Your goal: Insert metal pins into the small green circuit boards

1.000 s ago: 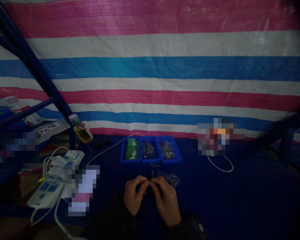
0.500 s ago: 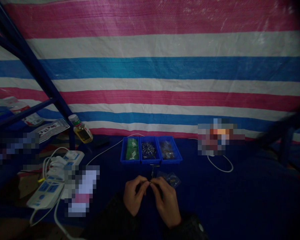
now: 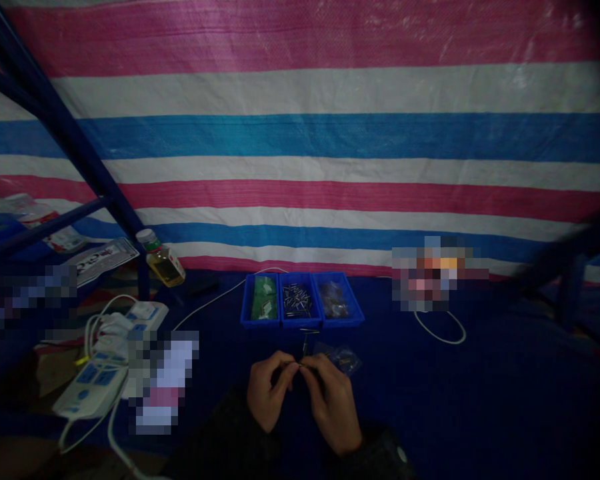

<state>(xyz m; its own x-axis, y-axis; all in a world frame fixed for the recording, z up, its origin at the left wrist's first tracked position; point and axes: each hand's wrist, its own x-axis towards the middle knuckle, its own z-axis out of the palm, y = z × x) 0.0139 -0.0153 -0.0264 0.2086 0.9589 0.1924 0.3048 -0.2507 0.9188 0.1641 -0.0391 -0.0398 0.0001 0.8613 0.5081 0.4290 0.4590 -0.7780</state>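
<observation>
My left hand (image 3: pixel 271 390) and my right hand (image 3: pixel 334 403) meet fingertip to fingertip over the dark blue surface. Both are closed in a pinch around something tiny, too small and dim to name. Just beyond the fingers lie thin metal pins (image 3: pixel 305 343). A clear plastic bag (image 3: pixel 347 360) with small dark pieces rests beside my right knuckles. Farther back stand three joined blue bins: the left bin (image 3: pixel 246 313) has green packets (image 3: pixel 265 297), the middle bin (image 3: pixel 300 323) many metal pins (image 3: pixel 297 300), the right bin (image 3: pixel 356 313) small clear packets (image 3: pixel 333 300).
At left, a white power strip (image 3: pixel 153 317) with plugs and cords lies near a blurred-out item (image 3: pixel 167 387). A bottle of yellow liquid (image 3: pixel 166 263) stands by a blue metal frame (image 3: pixel 93 170). A white cable loop (image 3: pixel 464 331) lies at right. Striped sheeting (image 3: pixel 330 137) hangs behind.
</observation>
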